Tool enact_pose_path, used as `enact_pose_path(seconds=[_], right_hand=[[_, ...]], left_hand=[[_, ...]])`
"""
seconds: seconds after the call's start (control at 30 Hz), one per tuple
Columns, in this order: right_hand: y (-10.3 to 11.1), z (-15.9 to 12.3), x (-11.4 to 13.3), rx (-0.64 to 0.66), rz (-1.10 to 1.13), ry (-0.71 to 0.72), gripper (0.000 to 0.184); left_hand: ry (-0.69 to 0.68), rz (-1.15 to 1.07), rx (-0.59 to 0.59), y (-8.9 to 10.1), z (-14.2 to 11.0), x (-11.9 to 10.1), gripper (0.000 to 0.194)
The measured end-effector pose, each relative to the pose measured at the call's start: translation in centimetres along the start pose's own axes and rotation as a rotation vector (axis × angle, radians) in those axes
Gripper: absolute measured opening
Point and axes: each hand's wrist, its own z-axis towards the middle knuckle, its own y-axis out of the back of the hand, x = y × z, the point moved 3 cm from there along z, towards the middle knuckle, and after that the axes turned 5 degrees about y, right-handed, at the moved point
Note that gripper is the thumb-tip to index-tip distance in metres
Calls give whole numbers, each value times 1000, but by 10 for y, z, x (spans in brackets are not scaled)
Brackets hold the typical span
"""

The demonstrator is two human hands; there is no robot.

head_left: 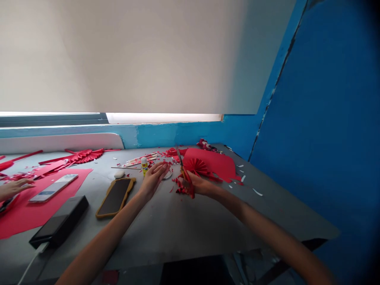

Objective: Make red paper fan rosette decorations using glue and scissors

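Right hand (199,185): closed around the scissors (179,158), with the blades pointing up and away from the hand; the fingers hide the finger loops.

Left hand (153,180): open and holding nothing that shows, its fingers reaching toward the right hand.

Fringed red paper (184,189): bunched against the left side of the right hand, over the bench (166,225). Whether the grip pinches it, I cannot tell.

Handling: the paper looks light, soft and easily torn, its narrow snipped strips especially, so the uncut edge seems the safer place to hold. The scissors look stiff and light, best held by the loops.

Ahead of the right hand: a pleated red paper fan (196,167) lies on a large cut sheet of red paper (218,165), with white paper scraps (257,192) farther right.

Left of the left hand: a glue stick (144,166) stands just beside it, then a phone in a tan case (115,197), a black power bank (59,221) and a phone (53,188) on a red paper sheet (23,215).

Other person: a hand (13,188) rests at the far left, well apart from both hands, near the red paper sheet.
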Motion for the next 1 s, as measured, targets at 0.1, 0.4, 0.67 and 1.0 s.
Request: enact_pose_path(seconds=[0.1, 0.4, 0.67, 1.0], right_hand=[[-6, -2, -6, 105, 79, -11, 57], [-22, -14, -24, 245, 55, -8, 66], [-25, -22, -4, 201, -1, -26, 70], [-27, -26, 1, 223, -53, -19, 68]], left_hand=[[-8, 6, -18, -2, -2, -6, 31], [36, 57, 2, -16, -13, -10, 28], [41, 99, 51, -19, -16, -1, 25], [62, 61, 61, -21, -19, 2, 22]])
